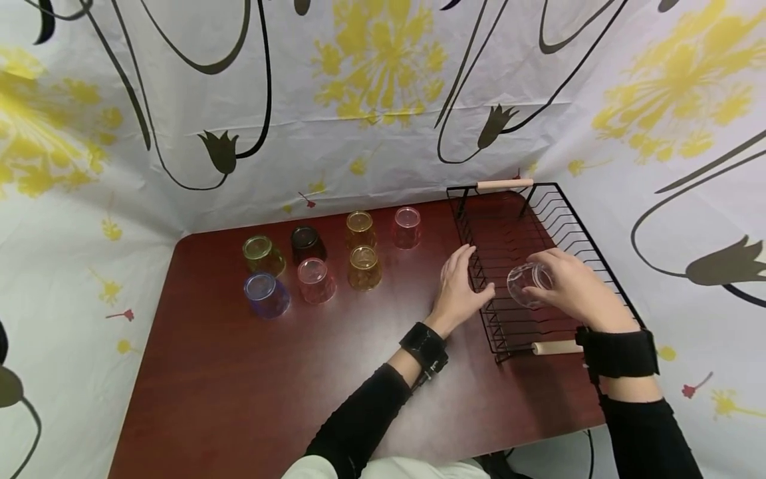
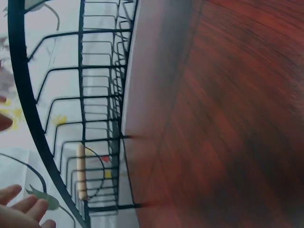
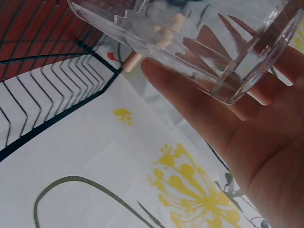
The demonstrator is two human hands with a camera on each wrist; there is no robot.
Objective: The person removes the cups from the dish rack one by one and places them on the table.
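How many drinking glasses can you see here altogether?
8. Seven coloured glasses stand upside down in a cluster on the table; one clear glass is held by the right hand over the dish rack.

no readable text, labels, brands or numbers anywhere, only flower patterns on the white printed cloth (image 1: 383, 133)

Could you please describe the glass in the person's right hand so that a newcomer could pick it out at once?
Start at the black wire dish rack on the right side of the red-brown table. Over its near half the right hand holds a clear glass tipped on its side. It alone is colourless and off the table; the tinted glasses stand upside down at the left.
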